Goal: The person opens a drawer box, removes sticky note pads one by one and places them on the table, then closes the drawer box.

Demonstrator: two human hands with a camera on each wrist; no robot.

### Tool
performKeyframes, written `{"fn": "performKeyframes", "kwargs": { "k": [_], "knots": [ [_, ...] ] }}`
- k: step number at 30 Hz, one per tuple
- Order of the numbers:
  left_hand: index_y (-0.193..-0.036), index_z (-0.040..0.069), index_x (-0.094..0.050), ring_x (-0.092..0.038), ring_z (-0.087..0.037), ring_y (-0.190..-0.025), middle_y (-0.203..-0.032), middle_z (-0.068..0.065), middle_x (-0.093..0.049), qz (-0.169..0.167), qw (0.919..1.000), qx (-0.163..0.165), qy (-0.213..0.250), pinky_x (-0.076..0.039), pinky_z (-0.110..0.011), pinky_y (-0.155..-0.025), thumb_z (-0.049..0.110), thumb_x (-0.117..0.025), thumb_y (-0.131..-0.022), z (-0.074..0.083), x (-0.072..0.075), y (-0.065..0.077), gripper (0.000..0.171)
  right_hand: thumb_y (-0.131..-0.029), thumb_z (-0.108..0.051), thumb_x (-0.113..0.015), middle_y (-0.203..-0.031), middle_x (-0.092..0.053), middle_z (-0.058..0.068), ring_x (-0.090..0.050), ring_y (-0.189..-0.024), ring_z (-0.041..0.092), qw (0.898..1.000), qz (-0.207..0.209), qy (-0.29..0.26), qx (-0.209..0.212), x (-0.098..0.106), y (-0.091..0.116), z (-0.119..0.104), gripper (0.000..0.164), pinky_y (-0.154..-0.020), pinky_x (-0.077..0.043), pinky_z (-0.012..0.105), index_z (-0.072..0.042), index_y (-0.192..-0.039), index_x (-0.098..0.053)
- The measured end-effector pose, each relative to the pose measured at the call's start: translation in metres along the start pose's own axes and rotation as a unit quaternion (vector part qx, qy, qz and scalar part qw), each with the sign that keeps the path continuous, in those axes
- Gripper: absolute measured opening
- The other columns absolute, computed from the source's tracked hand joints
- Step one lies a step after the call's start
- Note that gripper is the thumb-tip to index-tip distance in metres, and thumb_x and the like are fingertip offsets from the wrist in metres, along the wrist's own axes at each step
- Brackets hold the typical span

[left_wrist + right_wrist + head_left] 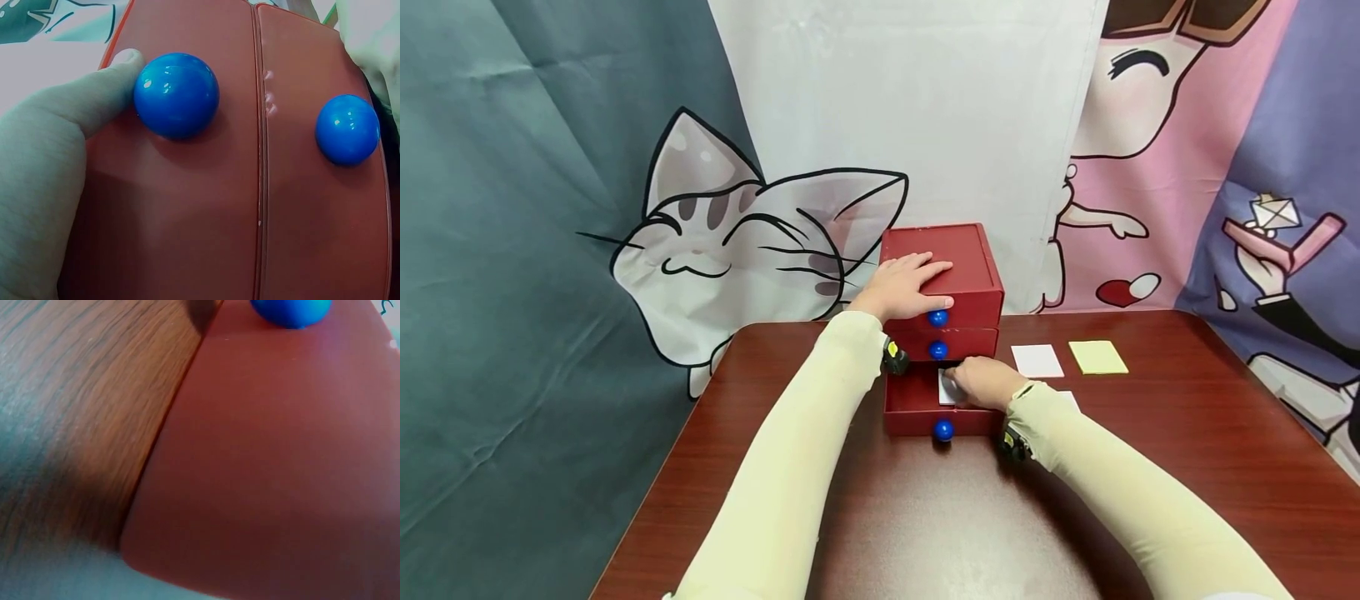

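Note:
A red chest of drawers [955,258] with blue ball knobs stands on the table; its bottom drawer [910,392] is pulled out. My left hand [898,287] rests on top of the chest, fingers spread. Its thumb lies beside the top blue knob [177,95] in the left wrist view. Inside the bottom drawer, my right hand [988,382] pinches a square of white paper [947,392], partly covered by the fingers. The right wrist view shows only the drawer's red front [269,456] and part of its knob [292,309], with the fingers out of sight.
Right of the chest lie a white paper square [1037,361] and a yellow one [1097,357]. Another white piece [1067,400] shows partly behind the right sleeve. A printed cloth [910,100] hangs behind the brown table [760,367].

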State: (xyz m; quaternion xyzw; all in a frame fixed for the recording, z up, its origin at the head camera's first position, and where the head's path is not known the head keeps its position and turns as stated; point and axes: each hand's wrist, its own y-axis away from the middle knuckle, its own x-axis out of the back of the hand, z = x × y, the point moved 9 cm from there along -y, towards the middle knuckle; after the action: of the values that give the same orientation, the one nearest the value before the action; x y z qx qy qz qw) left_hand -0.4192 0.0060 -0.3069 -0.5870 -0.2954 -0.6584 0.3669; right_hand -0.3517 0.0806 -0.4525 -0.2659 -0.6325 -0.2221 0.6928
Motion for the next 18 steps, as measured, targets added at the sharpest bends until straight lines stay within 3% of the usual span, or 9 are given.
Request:
{"fn": "performKeyframes", "kwargs": {
  "k": [4, 10, 18],
  "knots": [
    [-0.159, 0.036, -0.031, -0.018, -0.025, -0.153, -0.167, 0.0, -0.023, -0.002, 1.0, 0.002, 0.002, -0.01, -0.047, -0.124, 0.066, -0.051, -0.095, -0.0007, -0.001, 0.0, 0.074, -0.083, -0.025, -0.084, -0.072, -0.065, 0.005, -0.067, -0.068, 0.022, 1.0, -0.003, -0.003, 0.005, -0.0006, 0.0011, -0.002, 0.033, -0.065, -0.058, 0.037, -0.005, -0.101, -0.065],
    [-0.159, 0.035, -0.032, -0.019, -0.025, -0.153, -0.167, -0.001, -0.023, 0.001, 1.0, 0.0, -0.002, -0.011, -0.048, -0.124, 0.066, -0.05, -0.096, -0.0001, -0.001, 0.0009, 0.073, -0.085, -0.018, -0.076, -0.063, -0.058, 0.001, -0.064, -0.06, 0.02, 1.0, 0.017, -0.014, -0.006, 0.0032, 0.0034, -0.0026, 0.019, -0.058, -0.055, 0.038, -0.007, -0.091, -0.061],
    [-0.159, 0.036, -0.031, -0.018, -0.025, -0.154, -0.167, 0.0, -0.023, 0.0, 1.0, 0.0, -0.002, -0.01, -0.048, -0.124, 0.066, -0.051, -0.095, -0.0002, -0.0005, -0.0005, 0.073, -0.092, -0.005, -0.066, -0.065, -0.063, 0.006, -0.069, -0.062, 0.024, 1.0, 0.024, -0.01, -0.001, 0.0014, 0.0028, -0.0001, 0.005, -0.056, -0.057, 0.038, -0.008, -0.092, -0.063]
  ]
}}
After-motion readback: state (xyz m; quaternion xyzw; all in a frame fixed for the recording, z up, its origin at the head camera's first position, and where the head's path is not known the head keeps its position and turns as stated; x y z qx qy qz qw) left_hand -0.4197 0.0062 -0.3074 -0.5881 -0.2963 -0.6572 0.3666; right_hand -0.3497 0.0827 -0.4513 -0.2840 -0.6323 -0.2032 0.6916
